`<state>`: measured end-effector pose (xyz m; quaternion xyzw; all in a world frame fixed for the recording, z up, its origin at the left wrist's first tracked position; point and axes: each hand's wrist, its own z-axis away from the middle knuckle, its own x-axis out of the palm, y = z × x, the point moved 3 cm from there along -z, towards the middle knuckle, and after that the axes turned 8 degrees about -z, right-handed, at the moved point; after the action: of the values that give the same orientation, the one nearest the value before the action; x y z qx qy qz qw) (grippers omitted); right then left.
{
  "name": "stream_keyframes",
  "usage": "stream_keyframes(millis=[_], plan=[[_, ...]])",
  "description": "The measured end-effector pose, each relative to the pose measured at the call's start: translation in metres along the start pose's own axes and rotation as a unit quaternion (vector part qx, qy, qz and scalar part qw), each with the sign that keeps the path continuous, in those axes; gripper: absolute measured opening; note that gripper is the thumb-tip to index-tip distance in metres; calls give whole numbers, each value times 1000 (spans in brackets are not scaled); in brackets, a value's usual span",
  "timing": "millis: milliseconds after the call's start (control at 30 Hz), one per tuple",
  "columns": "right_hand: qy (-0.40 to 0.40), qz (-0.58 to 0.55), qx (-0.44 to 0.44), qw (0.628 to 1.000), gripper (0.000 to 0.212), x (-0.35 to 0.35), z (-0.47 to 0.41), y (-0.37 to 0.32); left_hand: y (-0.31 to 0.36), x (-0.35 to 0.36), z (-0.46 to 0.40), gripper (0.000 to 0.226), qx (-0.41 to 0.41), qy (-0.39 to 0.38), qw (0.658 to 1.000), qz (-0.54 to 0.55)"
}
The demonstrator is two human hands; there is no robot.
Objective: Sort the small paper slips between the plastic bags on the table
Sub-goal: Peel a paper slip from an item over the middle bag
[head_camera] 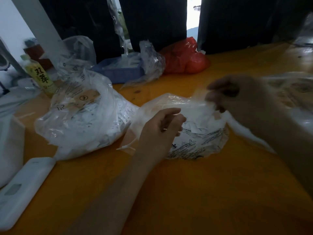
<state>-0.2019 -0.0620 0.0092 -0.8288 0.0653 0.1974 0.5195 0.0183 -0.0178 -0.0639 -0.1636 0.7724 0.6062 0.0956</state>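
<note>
Two clear bags lie on the yellow worktop, and the near bag is the landmark for the rest. It sits slumped and half open between the two hands, slips heaped inside it; the mouth is likely being held apart so the slips can be reached or dropped in.

The right hand is raised just above and right of the near bag, blurred, its fingers curled shut on a fold of the bag's film, pulling it up and taut. The right forearm comes in from the lower right.

The left hand hovers at the near bag's left edge, wrist bent back, forearm running in from the bottom of the view. Its fingers are loosely curled and nearly closed; whether they pinch a slip or the film cannot be told.

Left of the near bag, touching it, lies the fuller second bag, also packed with slips, probably the other sorting pile. Beyond the near bag sit a blue tray and a red bag, well apart from the work. Far left of it lies a white remote.
</note>
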Motion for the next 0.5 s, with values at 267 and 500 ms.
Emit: stream_keyframes(millis=[267, 500], plan=[[-7, -20, 4, 1000, 16, 68, 18, 16, -3, -2, 6, 10, -15, -14, 1000, -6], [17, -50, 40, 998, 21, 73, 18, 29, -11, -1, 4, 11, -60, 36, 997, 25]])
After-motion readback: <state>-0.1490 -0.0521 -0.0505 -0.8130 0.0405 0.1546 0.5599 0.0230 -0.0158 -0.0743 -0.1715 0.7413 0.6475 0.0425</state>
